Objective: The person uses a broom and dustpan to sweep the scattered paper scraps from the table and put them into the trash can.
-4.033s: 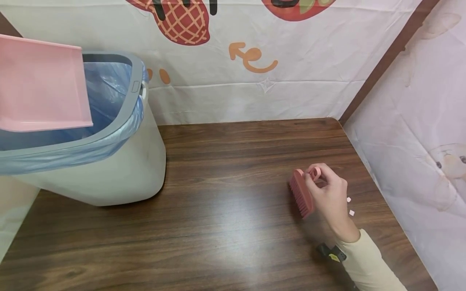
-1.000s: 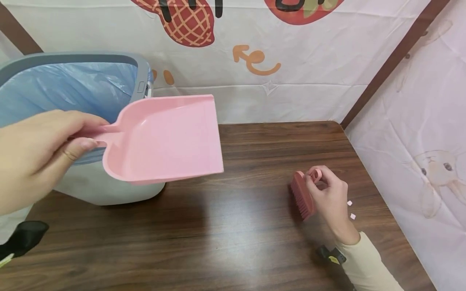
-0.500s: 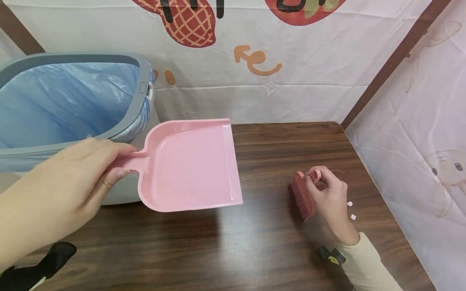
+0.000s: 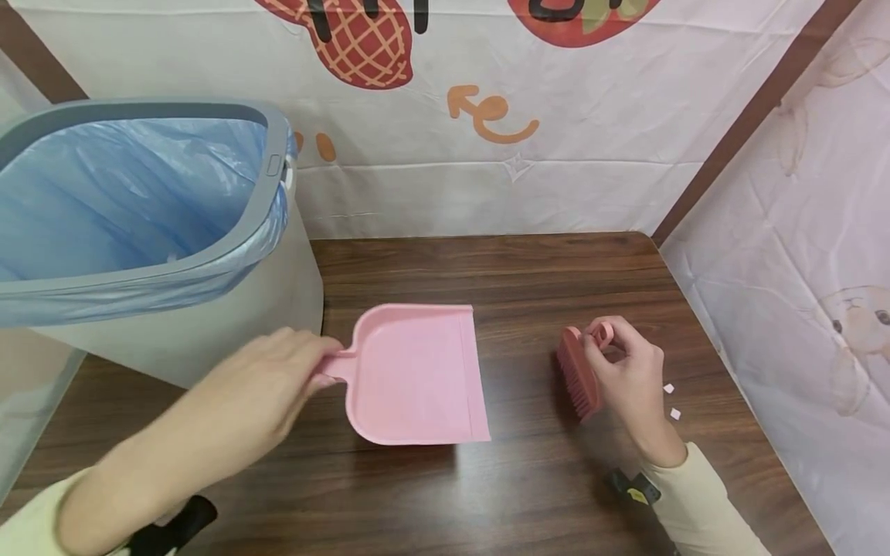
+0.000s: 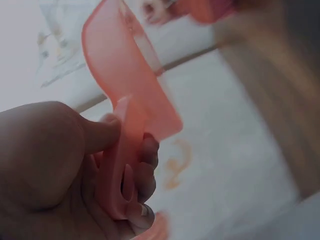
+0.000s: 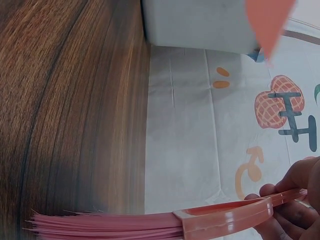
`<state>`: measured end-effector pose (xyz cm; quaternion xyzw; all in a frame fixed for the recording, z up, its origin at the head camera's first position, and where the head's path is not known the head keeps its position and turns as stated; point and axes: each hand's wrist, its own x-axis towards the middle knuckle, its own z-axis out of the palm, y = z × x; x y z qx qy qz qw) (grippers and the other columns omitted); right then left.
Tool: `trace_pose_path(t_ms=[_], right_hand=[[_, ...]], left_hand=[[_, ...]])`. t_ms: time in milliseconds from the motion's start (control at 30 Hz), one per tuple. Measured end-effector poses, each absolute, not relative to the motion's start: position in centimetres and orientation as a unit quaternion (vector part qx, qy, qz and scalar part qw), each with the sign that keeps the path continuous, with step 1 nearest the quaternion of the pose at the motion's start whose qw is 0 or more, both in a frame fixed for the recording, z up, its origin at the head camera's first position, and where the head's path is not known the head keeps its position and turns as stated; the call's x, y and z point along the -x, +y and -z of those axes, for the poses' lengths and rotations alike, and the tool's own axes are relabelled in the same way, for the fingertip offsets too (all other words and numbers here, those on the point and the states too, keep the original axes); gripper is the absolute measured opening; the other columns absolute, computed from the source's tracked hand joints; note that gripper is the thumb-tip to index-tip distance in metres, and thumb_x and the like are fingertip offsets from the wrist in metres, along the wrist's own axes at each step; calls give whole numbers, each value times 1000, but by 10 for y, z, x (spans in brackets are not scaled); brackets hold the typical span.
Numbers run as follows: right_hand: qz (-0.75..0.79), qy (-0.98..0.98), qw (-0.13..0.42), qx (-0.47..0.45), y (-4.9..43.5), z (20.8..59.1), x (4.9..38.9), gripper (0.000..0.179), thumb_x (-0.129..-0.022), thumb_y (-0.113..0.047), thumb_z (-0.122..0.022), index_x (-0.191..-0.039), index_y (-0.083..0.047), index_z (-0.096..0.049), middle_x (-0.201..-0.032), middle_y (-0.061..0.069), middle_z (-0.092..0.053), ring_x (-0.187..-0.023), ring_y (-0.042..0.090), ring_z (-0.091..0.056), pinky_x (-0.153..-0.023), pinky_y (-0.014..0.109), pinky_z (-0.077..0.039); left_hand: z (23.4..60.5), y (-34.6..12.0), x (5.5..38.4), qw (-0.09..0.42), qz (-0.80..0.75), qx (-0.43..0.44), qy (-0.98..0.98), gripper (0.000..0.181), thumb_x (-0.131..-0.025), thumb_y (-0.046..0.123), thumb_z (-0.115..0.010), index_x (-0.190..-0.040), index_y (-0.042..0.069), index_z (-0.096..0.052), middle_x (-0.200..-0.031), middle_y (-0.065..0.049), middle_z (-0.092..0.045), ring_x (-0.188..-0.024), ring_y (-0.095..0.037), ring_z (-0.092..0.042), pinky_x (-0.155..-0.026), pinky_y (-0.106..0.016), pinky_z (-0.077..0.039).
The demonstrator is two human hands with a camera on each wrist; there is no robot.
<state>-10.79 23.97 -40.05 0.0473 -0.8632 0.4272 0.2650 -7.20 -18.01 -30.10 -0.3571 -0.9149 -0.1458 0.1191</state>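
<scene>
My left hand (image 4: 260, 382) grips the handle of a pink dustpan (image 4: 417, 374), held over the middle of the table with its flat lip facing right. In the left wrist view the fingers wrap round the dustpan's handle (image 5: 132, 135). My right hand (image 4: 631, 378) pinches the looped handle end of a darker pink hand brush (image 4: 580, 374) on the right side of the table. The brush's bristles (image 6: 105, 226) point down at the wood in the right wrist view. Two small white bits (image 4: 671, 401) lie just right of the right hand.
A grey trash bin (image 4: 278, 289) lined with a blue bag (image 4: 125, 201) stands at the left of the wooden table (image 4: 501, 494). A printed white cloth (image 4: 584, 154) hangs behind the table, and another cloth (image 4: 799, 286) borders its right edge.
My left hand has brought the dustpan from over the bin rightward and down toward the table's middle. The right hand and brush have stayed nearly still.
</scene>
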Motion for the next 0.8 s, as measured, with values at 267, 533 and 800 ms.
trace_pose_path(t_ms=[267, 533, 800], right_hand=[[-427, -863, 267, -49, 239, 400, 108, 13, -86, 5, -72, -91, -7, -68, -83, 11, -70, -78, -5, -63, -61, 8, -49], [-426, -863, 267, -48, 239, 401, 108, 11, -86, 5, -72, -91, -5, -68, -83, 10, -70, -79, -7, -63, -62, 8, -50], [-424, -864, 267, -47, 240, 400, 108, 11, -86, 4, -72, -91, -6, -69, -84, 8, -71, -79, -7, -63, -60, 9, -49]], left_hand=[[355, -158, 75, 97, 148, 364, -915, 19, -96, 17, -69, -111, 6, -65, -97, 0, -66, -88, -17, -59, -78, -38, -51], [405, -144, 71, 97, 136, 344, -924, 19, -96, 21, -67, -107, 7, -62, -88, 2, -60, -77, -15, -52, -67, -30, -43], [429, -140, 74, 106, 133, 324, -931, 19, -97, 20, -67, -108, 4, -61, -91, -1, -61, -79, -17, -51, -65, -30, -39]])
